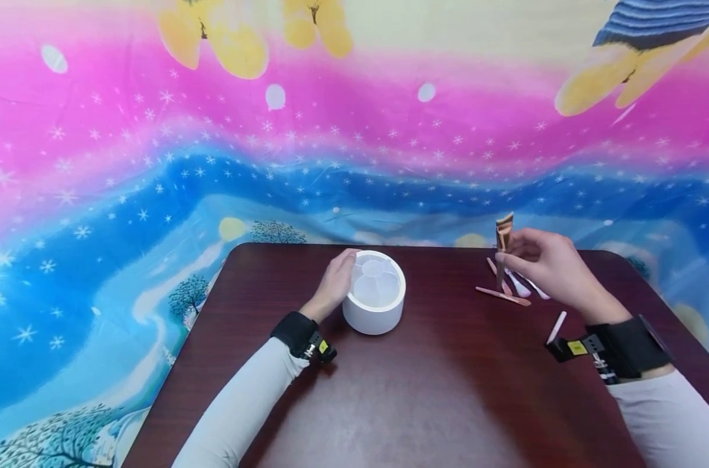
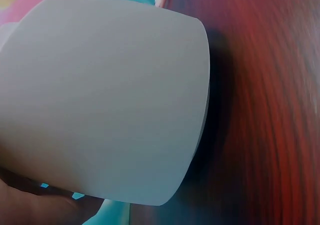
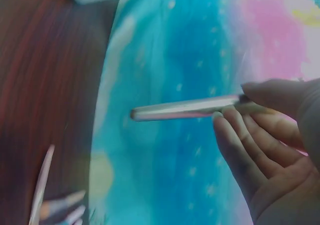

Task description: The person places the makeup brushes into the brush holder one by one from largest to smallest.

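Observation:
A white round holder (image 1: 373, 320) with clear dividers inside stands upright on the table. My left hand (image 1: 335, 279) grips its left side, fingers up at the rim. In the left wrist view the holder's smooth wall (image 2: 105, 100) fills much of the picture. Off to the right, my right hand (image 1: 548, 263) pinches a makeup brush (image 1: 503, 233) by its handle, bristles up, above several other brushes. The right wrist view shows its handle (image 3: 185, 108) reaching out from between thumb and fingers. Below that hand lie loose makeup brushes (image 1: 503, 296), partly overlapping, with rose-pink and white parts.
The dark red-brown wooden table (image 1: 436, 396) carries everything. Behind it hangs a colourful printed cloth (image 1: 389, 156), close to the table's back edge. A pale stick (image 1: 558, 325) shows beside the right wrist camera, its lower end hidden.

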`<move>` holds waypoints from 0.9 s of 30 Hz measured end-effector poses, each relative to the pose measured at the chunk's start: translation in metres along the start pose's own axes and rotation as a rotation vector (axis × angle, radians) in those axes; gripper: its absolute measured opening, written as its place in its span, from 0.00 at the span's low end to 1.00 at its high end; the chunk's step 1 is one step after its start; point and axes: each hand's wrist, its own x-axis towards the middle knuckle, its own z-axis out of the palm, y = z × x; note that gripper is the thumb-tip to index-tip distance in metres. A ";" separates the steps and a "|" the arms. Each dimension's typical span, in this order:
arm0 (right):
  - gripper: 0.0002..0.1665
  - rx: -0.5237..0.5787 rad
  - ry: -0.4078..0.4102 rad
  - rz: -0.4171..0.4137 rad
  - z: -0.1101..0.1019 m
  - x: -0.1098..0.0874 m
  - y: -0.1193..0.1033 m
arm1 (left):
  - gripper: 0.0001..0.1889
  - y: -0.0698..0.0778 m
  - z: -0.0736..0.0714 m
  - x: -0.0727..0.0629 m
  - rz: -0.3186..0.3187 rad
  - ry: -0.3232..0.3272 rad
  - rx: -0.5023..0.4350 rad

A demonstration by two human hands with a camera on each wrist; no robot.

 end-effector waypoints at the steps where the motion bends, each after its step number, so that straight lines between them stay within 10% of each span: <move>1: 0.14 0.002 0.011 0.004 0.002 0.004 -0.006 | 0.23 0.002 0.005 0.000 0.000 -0.004 -0.002; 27: 0.16 0.363 0.077 -0.040 0.086 0.056 -0.068 | 0.22 0.012 0.050 -0.008 0.050 -0.014 -0.006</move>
